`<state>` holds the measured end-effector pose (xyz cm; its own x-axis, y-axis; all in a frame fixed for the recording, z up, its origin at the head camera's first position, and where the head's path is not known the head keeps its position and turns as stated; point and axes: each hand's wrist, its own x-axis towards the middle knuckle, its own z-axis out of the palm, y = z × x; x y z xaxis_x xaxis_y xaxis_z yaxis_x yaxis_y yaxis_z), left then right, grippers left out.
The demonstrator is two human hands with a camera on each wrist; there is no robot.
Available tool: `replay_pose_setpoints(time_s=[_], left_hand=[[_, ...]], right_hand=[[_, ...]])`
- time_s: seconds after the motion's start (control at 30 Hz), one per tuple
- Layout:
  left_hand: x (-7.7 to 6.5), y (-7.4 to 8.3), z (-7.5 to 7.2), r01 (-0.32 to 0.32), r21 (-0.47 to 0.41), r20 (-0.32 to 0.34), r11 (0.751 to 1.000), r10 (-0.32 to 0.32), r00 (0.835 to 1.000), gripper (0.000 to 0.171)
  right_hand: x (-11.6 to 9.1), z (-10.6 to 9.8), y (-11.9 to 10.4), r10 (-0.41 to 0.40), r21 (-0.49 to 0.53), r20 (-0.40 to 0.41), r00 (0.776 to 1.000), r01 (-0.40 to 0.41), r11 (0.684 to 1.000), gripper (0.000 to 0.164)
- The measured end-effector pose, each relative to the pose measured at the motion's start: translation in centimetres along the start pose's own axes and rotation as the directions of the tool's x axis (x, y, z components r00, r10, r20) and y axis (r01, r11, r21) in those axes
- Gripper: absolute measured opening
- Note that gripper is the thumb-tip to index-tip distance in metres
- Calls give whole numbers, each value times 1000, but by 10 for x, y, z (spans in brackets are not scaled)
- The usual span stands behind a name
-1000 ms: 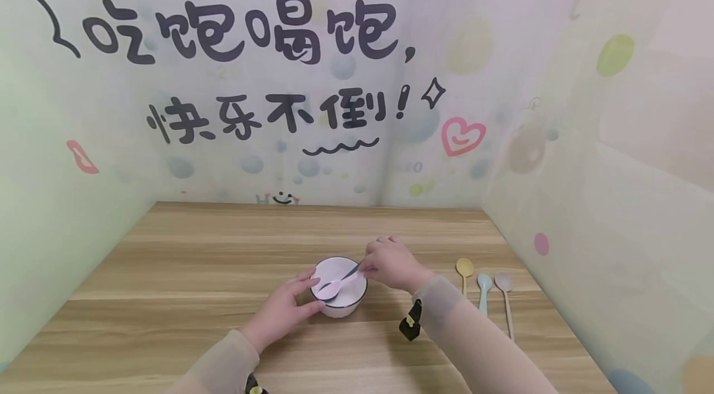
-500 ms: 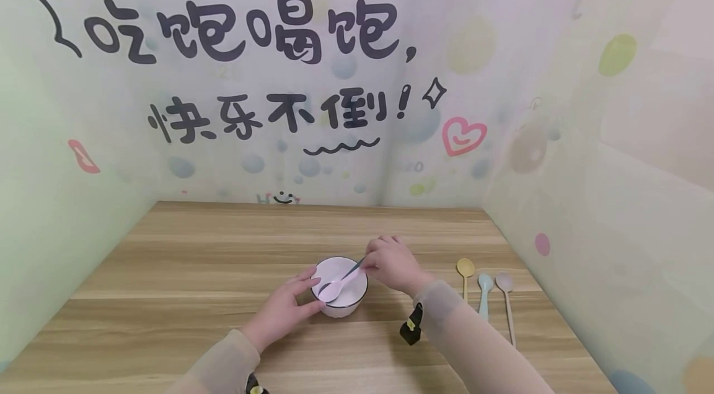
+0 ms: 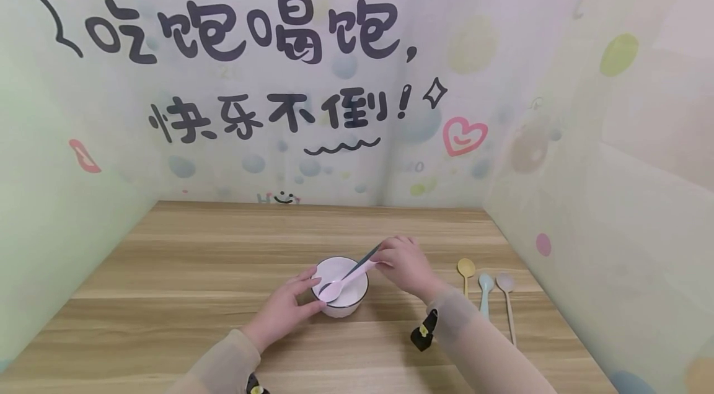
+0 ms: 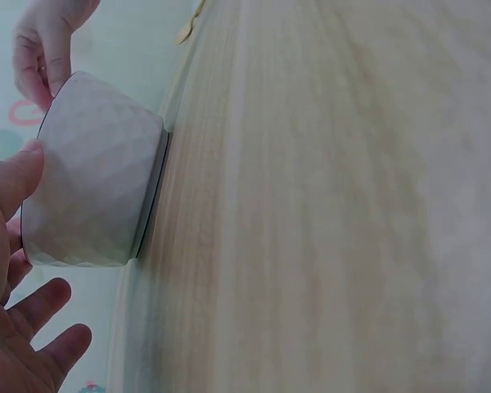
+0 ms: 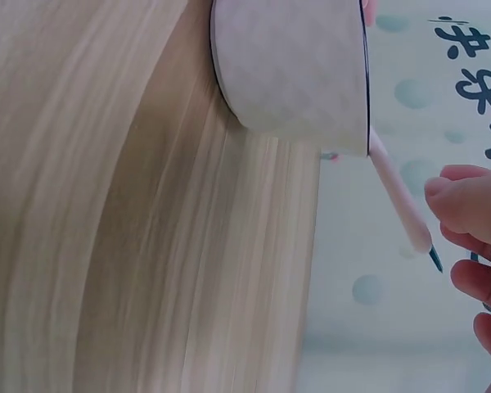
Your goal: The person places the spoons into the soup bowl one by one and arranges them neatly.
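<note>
A white bowl with a dark rim stands on the table. Inside it lean a pink spoon and a slim dark-green utensil, whose lower end is mostly hidden by the spoon; both handles stick out over the right rim. My left hand holds the bowl's left side, thumb at the near edge; in the left wrist view the other fingers spread beside the bowl. My right hand hovers just past the handle tips. The right wrist view shows a gap between its loosely curled fingers and the pink handle.
To the right lie a yellow spoon, a light-blue spoon and a greyish spoon, partly covered by the right forearm. Walls with printed writing border the wooden table at the back and sides.
My right hand has let go of the two handles and drawn back a little to the right, so their ends now show. The left hand and the bowl stay put.
</note>
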<state>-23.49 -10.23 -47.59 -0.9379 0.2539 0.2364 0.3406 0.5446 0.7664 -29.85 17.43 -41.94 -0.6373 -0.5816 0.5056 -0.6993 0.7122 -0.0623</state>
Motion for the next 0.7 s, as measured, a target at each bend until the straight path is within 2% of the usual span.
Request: replay_pose_setpoints(time_s=[0.23, 0.43, 0.57, 0.7], left_hand=[[0, 0, 0, -29, 14, -9, 999, 29, 1000, 54], [-1, 0, 0, -30, 17, -11, 999, 30, 999, 55], [0, 0, 0, -20, 21, -11, 1000, 20, 1000, 54], [0, -1, 0, -31, 24, -12, 999, 31, 999, 54]], right_hand=[[-12, -3, 8, 122, 100, -56, 991, -116, 988, 19], [-23, -5, 16, 250, 186, -77, 965, -232, 955, 20], [-33, -8, 20, 371, 276, -30, 928, -349, 895, 20], [-42, -11, 24, 508, 352, 45, 860, -489, 798, 22]])
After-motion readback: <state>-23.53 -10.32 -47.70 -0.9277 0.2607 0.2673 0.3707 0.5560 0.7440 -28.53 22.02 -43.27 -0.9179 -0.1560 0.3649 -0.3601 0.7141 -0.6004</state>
